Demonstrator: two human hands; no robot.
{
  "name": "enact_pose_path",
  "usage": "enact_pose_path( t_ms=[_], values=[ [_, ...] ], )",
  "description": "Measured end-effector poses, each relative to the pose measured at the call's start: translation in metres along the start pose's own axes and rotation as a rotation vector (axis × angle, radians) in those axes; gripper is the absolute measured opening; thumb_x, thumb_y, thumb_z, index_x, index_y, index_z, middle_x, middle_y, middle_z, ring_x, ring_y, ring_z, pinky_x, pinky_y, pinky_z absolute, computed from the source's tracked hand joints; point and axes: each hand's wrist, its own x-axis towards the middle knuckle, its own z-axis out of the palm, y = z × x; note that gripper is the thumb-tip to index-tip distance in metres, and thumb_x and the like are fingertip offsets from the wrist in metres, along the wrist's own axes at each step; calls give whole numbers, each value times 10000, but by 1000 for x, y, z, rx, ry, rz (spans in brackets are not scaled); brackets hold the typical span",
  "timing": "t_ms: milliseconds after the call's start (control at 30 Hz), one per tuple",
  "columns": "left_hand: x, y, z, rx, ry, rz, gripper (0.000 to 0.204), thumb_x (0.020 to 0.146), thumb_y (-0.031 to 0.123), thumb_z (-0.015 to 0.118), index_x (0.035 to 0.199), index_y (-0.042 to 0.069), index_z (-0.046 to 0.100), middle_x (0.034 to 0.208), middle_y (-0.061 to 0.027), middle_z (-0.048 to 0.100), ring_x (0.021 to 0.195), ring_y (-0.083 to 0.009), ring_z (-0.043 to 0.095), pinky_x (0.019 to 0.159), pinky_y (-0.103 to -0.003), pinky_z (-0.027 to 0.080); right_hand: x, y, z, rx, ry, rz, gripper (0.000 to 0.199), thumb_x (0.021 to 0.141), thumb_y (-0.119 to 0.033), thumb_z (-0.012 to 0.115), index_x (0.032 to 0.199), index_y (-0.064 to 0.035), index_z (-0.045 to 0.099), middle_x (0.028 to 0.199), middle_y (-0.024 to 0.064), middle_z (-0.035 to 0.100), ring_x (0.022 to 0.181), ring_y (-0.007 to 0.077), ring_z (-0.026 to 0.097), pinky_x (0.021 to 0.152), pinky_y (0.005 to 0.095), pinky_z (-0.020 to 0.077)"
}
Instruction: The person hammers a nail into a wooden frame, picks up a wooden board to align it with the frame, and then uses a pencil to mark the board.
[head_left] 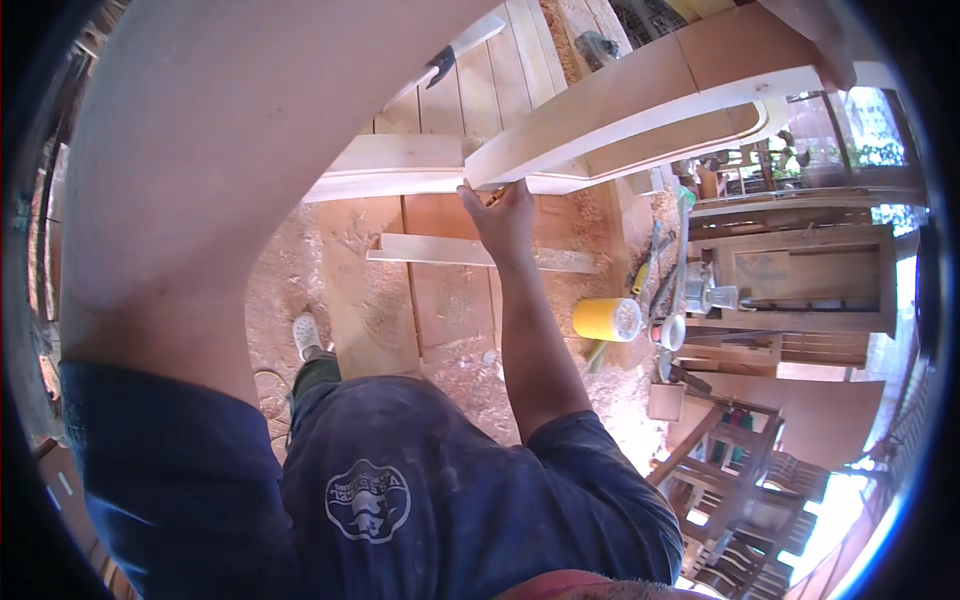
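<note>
**Q:** Identify the workpiece and its position.

**A:** One timber beam (635, 88), slanting from the centre to the upper right. Its lower end meets one pale rail (385, 184); one round-ended wooden frame (772, 118) lies beside it.

**Q:** State the condition of the fingers.

**A:** Right hand (507, 218): thumb and fingers pinch one slim orange-brown piece (496, 198), possibly a pencil, beneath the junction. Left hand (818, 35), so judged because its wrist is out of view: fingers curl over the beam's upper end, apparently grasping it.

**Q:** Report the stage of work.

**A:** Beam and rail are shaped and brought together at one junction. No fastener can be made out there, so fixing appears outstanding; whether a mark exists cannot be told. One loose strip (430, 249) lies apart, below the rail, unattached.

**Q:** Count the surrounding items.

**A:** Beyond the rail: one slatted panel (490, 75) and one black clamp-like fitting (440, 67). To the right: one yellow bucket (603, 319) and one white bowl (672, 331). Nearer the body: one pale shoe (306, 334). Scattered shavings (592, 222) are not countable.
</note>
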Motion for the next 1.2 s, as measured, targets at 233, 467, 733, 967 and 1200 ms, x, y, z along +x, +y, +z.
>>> enact_pose_path(
  t_ms=[233,467,733,967,1200],
  values=[
    [-7,-11,6,-85,6,5,379,751,425,808,910,85,762,891,-71,692,829,-214,639,791,-347,483,12,22,-3,-49,-43,-166,437,748,-197,912,1109,-52,712,1053,76,739,873,187,667,720,343,517],
    [-11,-10,4,-112,6,13,421,725,433,825,963,89,773,961,-80,716,885,-234,668,835,-351,504,9,18,-4,65,-118,22,444,726,-177,921,1099,-60,711,1053,81,721,895,194,650,707,333,516],
    [-6,-7,14,-85,-33,-8,481,696,442,845,1023,93,786,1040,-91,744,949,-256,700,886,-356,529,13,28,-8,-76,-136,-80,478,720,-125,919,1139,-62,697,1065,97,703,956,217,663,759,353,561],
    [2,4,5,31,-38,-34,540,671,449,863,1075,97,797,1110,-101,768,1005,-276,729,930,-361,551,17,22,-1,289,-192,-59,428,811,-109,816,1216,-39,698,1265,184,687,1215,364,633,1040,464,499],
    [-6,12,11,-29,-42,-44,533,636,469,900,945,53,776,1018,-139,769,988,-273,729,882,-362,561,10,16,-15,20,-115,-77,480,742,-89,846,1187,-41,671,1197,180,677,1092,366,660,885,435,549]
  ],
)
